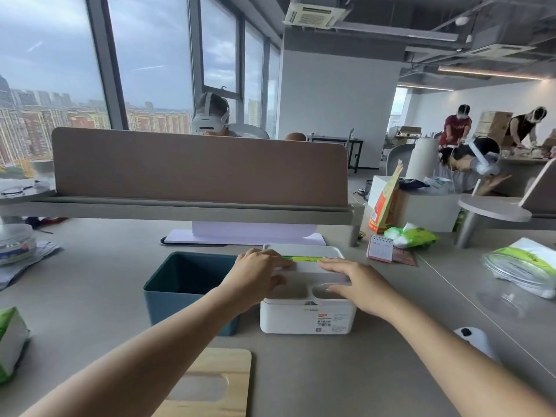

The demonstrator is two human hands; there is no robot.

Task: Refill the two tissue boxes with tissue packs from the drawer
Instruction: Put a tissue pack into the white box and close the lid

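A white tissue box [307, 317] stands on the desk in front of me, with its white lid [304, 251] on top. A green strip of a tissue pack [304, 259] shows through the lid's slot. My left hand [255, 275] rests on the lid's left part, fingers bent and pressing down. My right hand [358, 284] lies flat on the lid's right part, fingers spread. Left of it stands a dark teal tissue box [168, 293], open and empty-looking. Its wooden lid [210, 383] lies near the desk's front edge. A tissue pack [9, 341] sits at the far left.
A desk divider [198, 167] runs across the back. A green tissue pack [415, 236] and a small calendar [380, 248] lie at the right, with another pack in clear wrap [526, 266] further right. A white device [472, 338] sits by my right arm. People work behind.
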